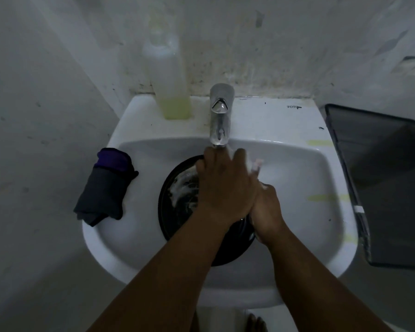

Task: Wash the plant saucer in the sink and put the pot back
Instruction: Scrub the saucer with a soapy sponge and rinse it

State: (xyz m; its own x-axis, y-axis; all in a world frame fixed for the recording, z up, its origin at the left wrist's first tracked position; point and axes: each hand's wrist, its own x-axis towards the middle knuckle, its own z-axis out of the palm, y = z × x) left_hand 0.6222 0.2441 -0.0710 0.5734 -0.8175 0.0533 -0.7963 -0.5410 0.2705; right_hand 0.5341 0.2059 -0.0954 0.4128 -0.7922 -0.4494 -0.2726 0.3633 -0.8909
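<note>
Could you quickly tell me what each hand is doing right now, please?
Left hand: open, laid over the right, above the saucer.
Right hand: cannot be told; fingers mostly hidden.

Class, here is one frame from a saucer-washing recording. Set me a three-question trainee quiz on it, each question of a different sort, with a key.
1. True or false: the black saucer lies inside the sink basin.
2. Multiple choice: what rests on the sink's left rim? A) a sponge B) a rolled dark cloth C) a plant pot
3. Fill in: the bottle of yellow-green liquid stands left of the ____.

Key:
1. True; suds streak its surface, and the left hand and right hand are pressed together above it.
2. B
3. Tap
</note>
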